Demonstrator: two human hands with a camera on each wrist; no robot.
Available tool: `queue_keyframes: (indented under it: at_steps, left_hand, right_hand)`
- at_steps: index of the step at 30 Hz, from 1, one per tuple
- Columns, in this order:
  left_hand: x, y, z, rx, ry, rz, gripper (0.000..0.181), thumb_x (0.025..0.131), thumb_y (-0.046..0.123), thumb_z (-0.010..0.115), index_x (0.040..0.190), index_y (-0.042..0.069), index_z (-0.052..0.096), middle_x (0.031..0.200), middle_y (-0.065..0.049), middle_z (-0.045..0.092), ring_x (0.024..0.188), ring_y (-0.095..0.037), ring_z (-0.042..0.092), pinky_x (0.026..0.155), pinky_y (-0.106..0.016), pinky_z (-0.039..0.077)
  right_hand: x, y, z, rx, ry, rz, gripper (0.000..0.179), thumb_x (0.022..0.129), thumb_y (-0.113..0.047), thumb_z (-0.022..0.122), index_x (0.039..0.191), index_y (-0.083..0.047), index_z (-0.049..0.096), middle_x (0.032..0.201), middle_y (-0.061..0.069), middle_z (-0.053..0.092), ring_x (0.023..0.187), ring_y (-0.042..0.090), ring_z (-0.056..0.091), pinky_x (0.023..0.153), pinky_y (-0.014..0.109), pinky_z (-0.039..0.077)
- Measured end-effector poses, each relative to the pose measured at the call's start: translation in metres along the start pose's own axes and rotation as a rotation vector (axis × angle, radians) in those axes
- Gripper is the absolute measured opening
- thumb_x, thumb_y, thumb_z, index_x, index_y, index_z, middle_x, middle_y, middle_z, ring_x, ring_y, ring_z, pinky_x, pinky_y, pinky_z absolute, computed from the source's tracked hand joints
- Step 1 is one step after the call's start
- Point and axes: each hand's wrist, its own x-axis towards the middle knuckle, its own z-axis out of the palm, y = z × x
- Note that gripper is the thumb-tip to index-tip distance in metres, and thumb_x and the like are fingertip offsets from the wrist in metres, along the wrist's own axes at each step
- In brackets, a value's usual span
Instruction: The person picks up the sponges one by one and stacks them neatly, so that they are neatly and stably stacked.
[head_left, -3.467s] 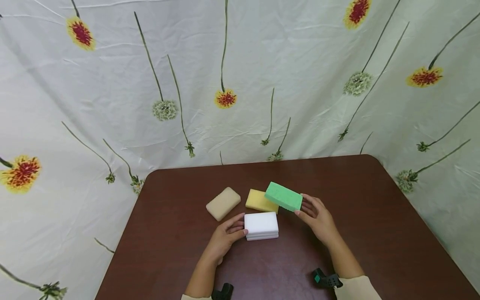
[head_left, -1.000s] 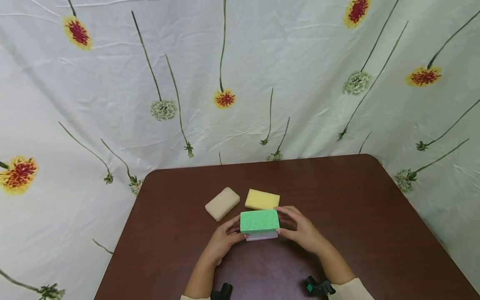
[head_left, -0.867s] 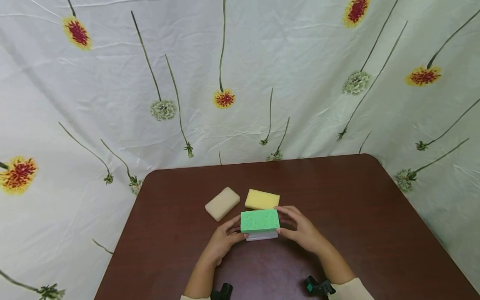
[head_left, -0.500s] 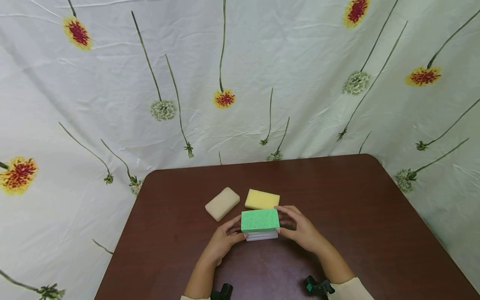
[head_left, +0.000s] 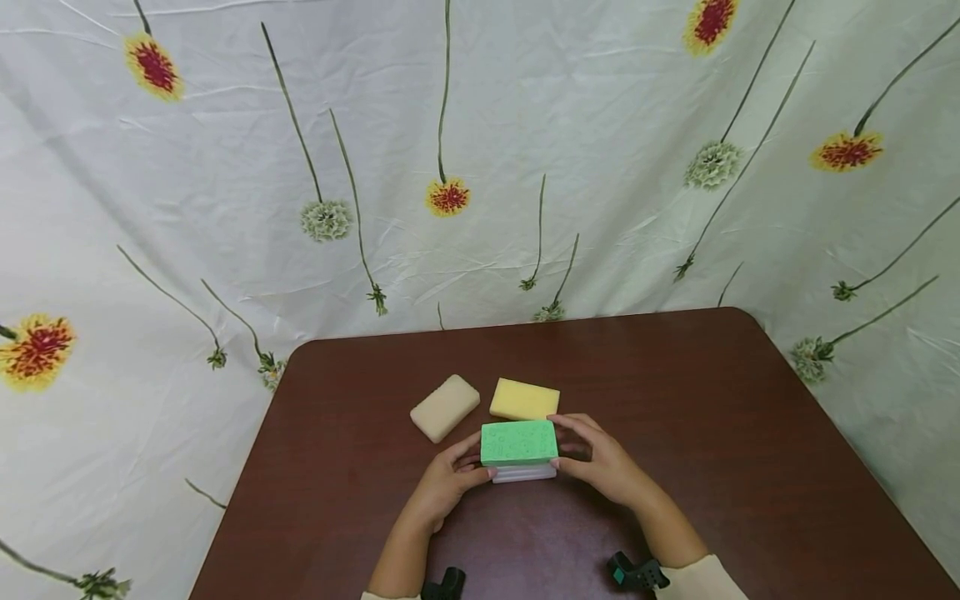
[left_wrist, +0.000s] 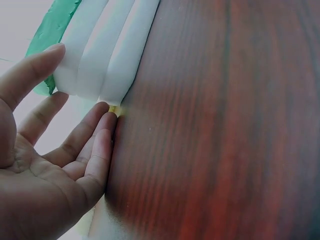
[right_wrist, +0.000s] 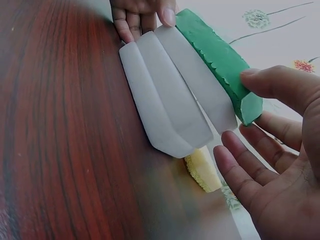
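Observation:
A green sponge (head_left: pixel 519 442) lies flat on a stack of three white foam sponges (left_wrist: pixel 95 60), its edges nearly in line with theirs. My right hand (head_left: pixel 603 462) pinches the green sponge's right end between thumb and index finger; its other fingers spread beside the stack in the right wrist view. At the left end, my left hand (head_left: pixel 446 479) holds the stack, its thumb (right_wrist: pixel 168 16) against the top white sponge and its fingers at the far side. From the head, the green sponge hides most of the white ones.
Just behind the stack lies a yellow sponge (head_left: pixel 525 398), with a beige sponge (head_left: pixel 446 408) to its left. All are on a dark red-brown table (head_left: pixel 660 367). A flower-printed white cloth (head_left: pixel 615 167) hangs behind the table.
My right hand has brought the green sponge left and nearer, from above the yellow sponge onto the white stack, straightening it. Over the last second it barely shifts. My left hand stays put.

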Motion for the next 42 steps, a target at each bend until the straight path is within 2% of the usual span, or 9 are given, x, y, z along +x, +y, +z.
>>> queue_keyframes:
  at_steps: [5, 9, 21, 30, 38, 42]
  left_hand:
    - [-0.0011, 0.0020, 0.0010, 0.013, 0.012, -0.006, 0.071, 0.090, 0.025, 0.078, 0.153, 0.018, 0.046, 0.143, -0.014, 0.058, 0.133, -0.031, 0.055, 0.111, -0.047, 0.044]
    - [-0.0012, 0.0018, 0.0015, 0.014, 0.014, -0.005, 0.071, 0.090, 0.025, 0.078, 0.153, 0.018, 0.046, 0.142, -0.014, 0.058, 0.132, -0.031, 0.055, 0.111, -0.047, 0.043]
    - [-0.0007, 0.0026, 0.0019, 0.008, 0.012, -0.024, 0.073, 0.089, 0.027, 0.079, 0.154, 0.021, 0.045, 0.144, -0.013, 0.056, 0.133, -0.031, 0.054, 0.107, -0.043, 0.047]
    - [-0.0005, 0.0037, 0.0016, -0.020, -0.035, 0.009, 0.085, 0.091, 0.027, 0.077, 0.161, 0.021, 0.029, 0.146, -0.014, 0.052, 0.129, -0.028, 0.055, 0.100, -0.036, 0.050]
    - [-0.0035, 0.0074, 0.0020, 0.010, -0.001, 0.021, 0.074, 0.095, 0.036, 0.071, 0.158, 0.033, 0.033, 0.156, -0.012, 0.042, 0.137, -0.033, 0.051, 0.111, -0.056, 0.039]
    - [-0.0044, 0.0077, 0.0019, 0.020, 0.009, 0.027, 0.069, 0.097, 0.037, 0.068, 0.158, 0.034, 0.035, 0.160, -0.012, 0.037, 0.133, -0.030, 0.055, 0.114, -0.059, 0.035]
  right_hand:
    - [0.0004, 0.0044, 0.0001, -0.005, -0.016, -0.020, 0.064, 0.093, -0.019, 0.074, 0.149, -0.005, 0.047, 0.142, 0.014, 0.050, 0.125, 0.029, 0.057, 0.103, 0.038, 0.051]
    - [0.0006, 0.0057, -0.0005, 0.002, -0.028, -0.018, 0.064, 0.094, -0.021, 0.074, 0.149, -0.004, 0.046, 0.142, 0.015, 0.050, 0.126, 0.034, 0.056, 0.104, 0.042, 0.050]
    - [-0.0005, 0.0056, -0.0015, -0.027, -0.038, 0.032, 0.067, 0.094, -0.026, 0.074, 0.152, -0.009, 0.044, 0.141, 0.010, 0.054, 0.128, 0.031, 0.058, 0.105, 0.042, 0.050]
    - [0.0001, 0.0066, 0.0018, -0.029, -0.042, 0.010, 0.067, 0.095, -0.025, 0.072, 0.153, -0.009, 0.042, 0.142, 0.015, 0.053, 0.129, 0.035, 0.056, 0.104, 0.044, 0.050]
    - [0.0004, 0.0033, 0.0026, -0.022, -0.034, 0.038, 0.066, 0.095, -0.023, 0.073, 0.152, -0.009, 0.043, 0.142, 0.014, 0.053, 0.131, 0.035, 0.055, 0.106, 0.046, 0.049]
    - [0.0005, 0.0024, 0.0026, -0.019, -0.040, 0.041, 0.067, 0.095, -0.022, 0.072, 0.153, -0.009, 0.042, 0.144, 0.014, 0.051, 0.132, 0.036, 0.054, 0.106, 0.048, 0.048]
